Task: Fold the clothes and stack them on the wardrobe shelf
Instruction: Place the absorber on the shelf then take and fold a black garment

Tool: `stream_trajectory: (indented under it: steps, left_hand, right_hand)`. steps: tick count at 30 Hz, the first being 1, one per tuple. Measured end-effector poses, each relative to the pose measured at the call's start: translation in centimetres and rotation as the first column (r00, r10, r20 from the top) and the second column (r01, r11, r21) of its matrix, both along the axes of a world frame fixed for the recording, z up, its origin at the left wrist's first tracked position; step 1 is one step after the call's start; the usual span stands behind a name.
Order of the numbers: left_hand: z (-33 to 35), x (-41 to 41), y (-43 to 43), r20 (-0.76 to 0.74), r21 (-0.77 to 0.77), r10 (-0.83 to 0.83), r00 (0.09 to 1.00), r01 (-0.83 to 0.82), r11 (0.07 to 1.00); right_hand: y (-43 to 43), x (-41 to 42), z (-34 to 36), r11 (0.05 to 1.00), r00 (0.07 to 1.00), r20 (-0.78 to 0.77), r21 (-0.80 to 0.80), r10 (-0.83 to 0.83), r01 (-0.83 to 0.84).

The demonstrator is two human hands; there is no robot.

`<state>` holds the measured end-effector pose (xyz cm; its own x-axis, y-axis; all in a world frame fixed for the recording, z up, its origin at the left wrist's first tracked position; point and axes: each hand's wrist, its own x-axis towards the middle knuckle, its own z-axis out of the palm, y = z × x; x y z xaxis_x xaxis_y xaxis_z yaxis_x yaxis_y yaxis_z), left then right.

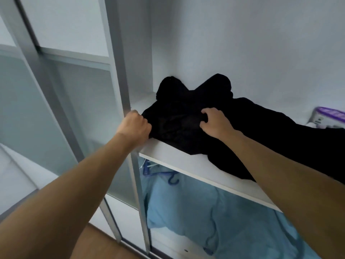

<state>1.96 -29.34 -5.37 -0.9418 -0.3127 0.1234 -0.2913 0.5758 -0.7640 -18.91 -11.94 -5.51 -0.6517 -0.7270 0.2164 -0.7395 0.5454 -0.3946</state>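
Note:
A black garment (188,101) lies spread and rumpled on the white wardrobe shelf (173,154), with part of it trailing off to the right along the shelf. My left hand (135,126) is closed on the garment's near left edge at the shelf corner. My right hand (214,121) rests on top of the garment's middle, fingers curled into the cloth and pinching it. Both forearms reach up from below.
A purple and white package (328,116) sits at the far right of the shelf. Below the shelf hang a light blue garment (205,217) and a blue hanger hook (172,179). A frosted sliding door (74,101) with a metal frame stands to the left.

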Motion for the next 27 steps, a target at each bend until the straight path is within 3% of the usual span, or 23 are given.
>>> stream_trajectory:
  steps: [7,11,13,14,15,16,17,18,19,23,27]
  left_hand:
    - [0.9,-0.2,-5.4,-0.023,0.111,0.34,0.94,-0.336,0.935]
    - [1.0,0.4,-8.0,-0.009,0.149,0.468,0.884,-0.461,0.875]
    - [0.8,-0.1,-9.3,-0.047,0.316,0.536,0.843,-0.497,0.808]
    - [0.6,-0.7,-9.8,-0.081,0.509,0.594,0.8,-0.479,0.715]
    - [0.1,-1.4,-10.2,-0.077,0.735,0.671,0.737,-0.413,0.538]
    - [-0.2,-2.2,-10.2,0.003,0.91,0.734,0.68,-0.306,0.279]
    - [-0.5,-3.1,-10.1,0.1,0.982,0.758,0.645,-0.185,0.027]
    - [-0.7,-3.8,-10.0,0.169,0.986,0.748,0.642,-0.104,-0.133]
    - [-0.9,-4.5,-9.9,0.187,0.978,0.731,0.656,-0.053,-0.203]
    - [-1.8,-6.2,-10.4,0.119,0.932,0.677,0.726,0.154,-0.329]
    - [-2.1,-6.2,-11.0,0.085,0.898,0.562,0.823,0.181,-0.401]
  right_hand:
    - [-5.0,-3.5,-2.0,0.986,0.999,0.034,0.163,0.034,-0.04]
    - [-5.9,-3.9,-2.0,0.996,0.996,0.031,0.0,0.085,-0.085]
    - [-6.1,-3.5,-1.0,0.981,0.984,0.08,-0.123,0.162,-0.151]
    - [-6.3,-3.2,-0.4,0.962,0.967,0.115,-0.184,0.226,-0.203]
    - [-6.3,-2.7,0.3,0.938,0.943,0.145,-0.221,0.3,-0.265]
    - [-6.3,-2.0,0.9,0.917,0.914,0.164,-0.217,0.372,-0.334]
    - [-6.3,-1.3,1.4,0.9,0.884,0.183,-0.169,0.43,-0.403]
    - [-6.2,-0.5,1.7,0.885,0.859,0.213,-0.088,0.466,-0.458]
    - [-6.1,0.4,1.9,0.867,0.838,0.259,0.005,0.48,-0.498]
    - [-6.0,4.2,1.7,0.73,0.797,0.424,0.356,0.43,-0.583]
    - [-7.0,6.2,2.2,0.64,0.844,0.466,0.57,0.265,-0.515]
